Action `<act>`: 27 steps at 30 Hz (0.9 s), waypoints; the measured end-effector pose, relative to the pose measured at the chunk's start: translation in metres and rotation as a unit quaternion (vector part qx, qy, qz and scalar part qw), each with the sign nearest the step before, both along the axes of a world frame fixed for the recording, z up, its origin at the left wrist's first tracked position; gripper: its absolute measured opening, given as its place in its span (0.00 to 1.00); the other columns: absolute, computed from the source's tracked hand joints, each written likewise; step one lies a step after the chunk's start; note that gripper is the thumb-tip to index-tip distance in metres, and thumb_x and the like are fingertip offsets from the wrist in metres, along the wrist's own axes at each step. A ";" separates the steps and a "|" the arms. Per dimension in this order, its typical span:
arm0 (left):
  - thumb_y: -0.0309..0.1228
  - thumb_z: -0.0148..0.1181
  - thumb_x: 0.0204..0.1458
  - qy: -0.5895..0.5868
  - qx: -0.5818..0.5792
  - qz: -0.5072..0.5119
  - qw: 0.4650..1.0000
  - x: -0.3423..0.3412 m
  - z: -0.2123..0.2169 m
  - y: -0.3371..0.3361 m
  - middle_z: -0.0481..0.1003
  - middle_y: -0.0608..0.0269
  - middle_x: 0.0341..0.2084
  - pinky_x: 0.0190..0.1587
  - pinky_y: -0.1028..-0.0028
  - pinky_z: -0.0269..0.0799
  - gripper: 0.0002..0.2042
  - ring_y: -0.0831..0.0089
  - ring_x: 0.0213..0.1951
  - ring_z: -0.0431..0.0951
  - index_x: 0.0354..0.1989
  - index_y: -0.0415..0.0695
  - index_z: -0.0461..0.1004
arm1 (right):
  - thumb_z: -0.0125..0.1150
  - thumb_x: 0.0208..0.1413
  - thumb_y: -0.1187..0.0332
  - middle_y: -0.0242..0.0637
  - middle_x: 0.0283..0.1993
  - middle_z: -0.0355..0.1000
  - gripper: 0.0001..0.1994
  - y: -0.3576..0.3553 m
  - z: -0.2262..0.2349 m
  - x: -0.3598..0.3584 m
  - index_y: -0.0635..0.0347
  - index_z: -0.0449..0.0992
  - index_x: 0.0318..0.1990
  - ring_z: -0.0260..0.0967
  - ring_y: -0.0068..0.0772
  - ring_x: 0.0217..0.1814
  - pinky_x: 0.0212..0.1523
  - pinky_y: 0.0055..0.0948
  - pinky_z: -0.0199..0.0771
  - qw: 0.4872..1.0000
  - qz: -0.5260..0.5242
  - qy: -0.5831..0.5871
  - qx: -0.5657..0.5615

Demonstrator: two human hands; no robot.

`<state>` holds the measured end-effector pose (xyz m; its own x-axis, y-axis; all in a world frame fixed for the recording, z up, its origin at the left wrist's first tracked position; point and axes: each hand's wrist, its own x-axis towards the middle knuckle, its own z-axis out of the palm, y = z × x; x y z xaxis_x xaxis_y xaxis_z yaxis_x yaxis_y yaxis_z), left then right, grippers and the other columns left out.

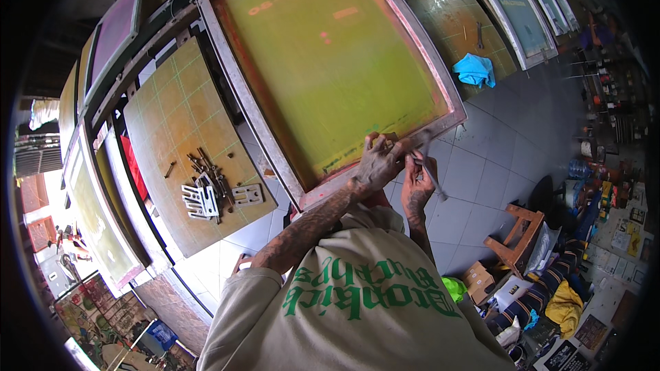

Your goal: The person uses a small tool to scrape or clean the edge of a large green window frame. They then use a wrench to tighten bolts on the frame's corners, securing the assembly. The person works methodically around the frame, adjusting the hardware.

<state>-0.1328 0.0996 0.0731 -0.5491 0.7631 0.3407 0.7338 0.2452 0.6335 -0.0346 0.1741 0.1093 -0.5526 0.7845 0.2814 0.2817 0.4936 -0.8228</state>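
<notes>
Screen frame (251, 99): lies flat-ish in front of person, grey bars round a yellow-green mesh (337, 75) w/ faint pink marks.
Handling: frame prob. stiff, awkward by breadth more than wt; mesh taut, prob. easy to tear. Best hold = bars, pref. opp. sides, fingers kept off mesh.
L hand (380, 163): on frame's near bar, fingers bent and close tog.; can't tell if clamped or just resting.
R hand (415, 187): just off frame's near bar, R of L hand; thumb + fingers closed on a grey tool.
Grey tool (434, 180): slim, blurred, poss. a wrench; slants by frame's near R corner. Prob. hard, rigid, light enough for one hand; take by shank. Contact w/ frame unclear.
L board (165, 106): L of frame, gridded; carries loose bolts (218, 177) + slotted metal plates (199, 201), nr end.
R board (440, 0): R of frame; spanner (479, 36) on it, blue cloth (474, 70) at its near edge.
Floor (474, 178): grey tiles, R of and below frame.
Further out: wooden stool (515, 237), cardboard box (479, 280), yellow cloth (565, 309), all well R + nearer than frame.
</notes>
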 end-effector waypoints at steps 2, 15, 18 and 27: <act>0.36 0.65 0.48 -0.026 -0.033 0.029 0.999 0.003 0.004 0.002 0.73 0.55 0.47 0.60 0.49 0.55 0.24 0.57 0.53 0.69 0.55 0.46 0.71 | 0.64 0.60 0.72 0.34 0.33 0.68 0.06 0.001 -0.003 0.001 0.65 0.78 0.42 0.64 0.25 0.30 0.29 0.27 0.65 1.000 0.029 0.011 0.003; 0.31 0.67 0.44 -0.045 0.047 0.043 0.997 0.000 0.005 0.002 0.75 0.60 0.46 0.68 0.49 0.49 0.24 0.60 0.56 0.69 0.53 0.47 0.72 | 0.64 0.59 0.73 0.35 0.39 0.75 0.04 0.006 -0.002 0.000 0.63 0.78 0.39 0.64 0.26 0.29 0.28 0.26 0.65 0.997 0.058 0.024 0.053; 0.36 0.68 0.43 0.034 0.053 0.059 0.996 -0.002 0.012 0.002 0.74 0.59 0.45 0.66 0.50 0.52 0.24 0.59 0.54 0.69 0.52 0.46 0.73 | 0.64 0.59 0.73 0.36 0.38 0.76 0.05 0.005 0.009 -0.006 0.63 0.78 0.40 0.66 0.25 0.30 0.30 0.26 0.66 0.996 0.053 0.011 0.077; 0.40 0.68 0.44 0.044 -0.029 0.083 0.995 0.004 0.022 -0.031 0.74 0.62 0.41 0.52 0.55 0.62 0.17 0.58 0.42 0.69 0.43 0.51 0.79 | 0.61 0.64 0.67 0.35 0.40 0.78 0.11 0.025 0.003 0.000 0.67 0.80 0.44 0.70 0.22 0.36 0.38 0.26 0.71 0.972 0.037 0.085 -0.218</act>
<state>-0.1291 0.0690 0.0950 -0.6394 0.6846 0.3499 0.7317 0.4022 0.5503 -0.0347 0.1990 0.1122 -0.5863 0.8098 0.0231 0.1013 0.1016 -0.9897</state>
